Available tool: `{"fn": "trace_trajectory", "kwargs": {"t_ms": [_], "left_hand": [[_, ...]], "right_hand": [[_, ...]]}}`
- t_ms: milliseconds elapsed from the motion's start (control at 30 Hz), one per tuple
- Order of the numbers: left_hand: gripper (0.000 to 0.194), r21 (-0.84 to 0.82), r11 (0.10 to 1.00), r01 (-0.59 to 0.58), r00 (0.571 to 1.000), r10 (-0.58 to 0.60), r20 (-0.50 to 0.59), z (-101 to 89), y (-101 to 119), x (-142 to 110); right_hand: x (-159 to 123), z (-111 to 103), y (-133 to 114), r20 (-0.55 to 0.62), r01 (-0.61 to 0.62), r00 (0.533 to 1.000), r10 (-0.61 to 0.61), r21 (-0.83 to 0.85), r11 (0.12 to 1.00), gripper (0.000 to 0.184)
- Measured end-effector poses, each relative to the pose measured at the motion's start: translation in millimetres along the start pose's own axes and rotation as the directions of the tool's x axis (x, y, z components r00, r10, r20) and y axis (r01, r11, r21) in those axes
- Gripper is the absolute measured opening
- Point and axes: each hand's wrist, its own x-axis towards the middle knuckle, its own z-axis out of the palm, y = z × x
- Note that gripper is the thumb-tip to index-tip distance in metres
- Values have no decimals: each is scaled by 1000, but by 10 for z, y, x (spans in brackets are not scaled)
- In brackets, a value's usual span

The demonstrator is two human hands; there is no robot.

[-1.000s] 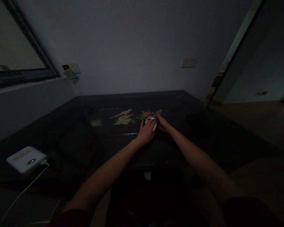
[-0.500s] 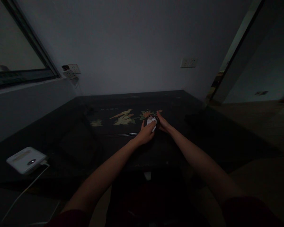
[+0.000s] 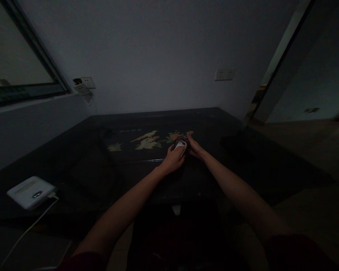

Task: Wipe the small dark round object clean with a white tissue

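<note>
The room is dim. Both my arms reach forward over a dark lacquered table painted with pale birds and flowers. My left hand is closed around a small white thing, perhaps crumpled paper or cloth, held against a dark round object whose nature I cannot make out. My right hand grips that same small object from the right side, fingers curled. The two hands touch each other at the middle of the table.
A white box-shaped device with a white cable lies at the table's left front. Wall sockets sit at the left corner, another socket plate on the back wall. A window frame is left, a doorway right.
The white thing between my hands looks smaller and more crumpled than a second ago, when a rounder white face showed. Both hands stay in nearly the same spot.
</note>
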Motion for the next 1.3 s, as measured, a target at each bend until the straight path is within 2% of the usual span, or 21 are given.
{"fn": "trace_trajectory", "kwargs": {"t_ms": [267, 367, 433, 567, 667, 833, 900, 1000, 1100, 1200, 1267, 1300], "left_hand": [[27, -1, 999, 34, 995, -34, -92, -13, -7, 18], [27, -62, 997, 55, 987, -63, -146, -45, -38, 47], [27, -160, 984, 76, 975, -107, -196, -82, -61, 68], [28, -471, 876, 106, 900, -286, -329, -181, -110, 105], [28, -627, 775, 81, 834, -397, -382, -245, -180, 127], [27, -731, 673, 115, 721, -563, -405, -294, -342, 157], [26, -726, 675, 129, 702, -580, -414, -306, -377, 166], [26, -681, 721, 129, 707, -548, -447, -326, -375, 170], [31, -557, 820, 132, 734, -459, -501, -337, -334, 149], [41, -347, 928, 135, 844, -292, -450, -312, -289, 105], [48, -198, 971, 134, 917, -197, -347, -268, -265, 76], [50, -135, 981, 140, 939, -175, -295, -239, -254, 64]], "right_hand": [[25, -25, 25, 26, 54, 998, -53, -25, 998, 50], [25, -25, 17, 19, 34, 999, -34, -8, 999, 49], [25, -20, 15, 3, 46, 999, -46, 8, 999, 47], [26, -11, 24, -54, 112, 992, -111, 13, 994, 41], [24, -20, 33, -107, 116, 987, -116, -1, 993, 39], [10, -49, 19, -157, 158, 975, -160, -23, 987, 40], [1, -51, 4, -178, 161, 970, -163, -25, 987, 41], [-10, -41, -15, -233, 160, 960, -157, -9, 987, 40], [-14, -25, -25, -265, 170, 950, -164, 1, 985, 42], [-10, -18, -31, -273, 205, 942, -194, 12, 979, 45], [-4, -18, -38, -289, 234, 932, -217, 25, 972, 47], [-2, -19, -43, -298, 246, 927, -226, 29, 969, 47]]}}
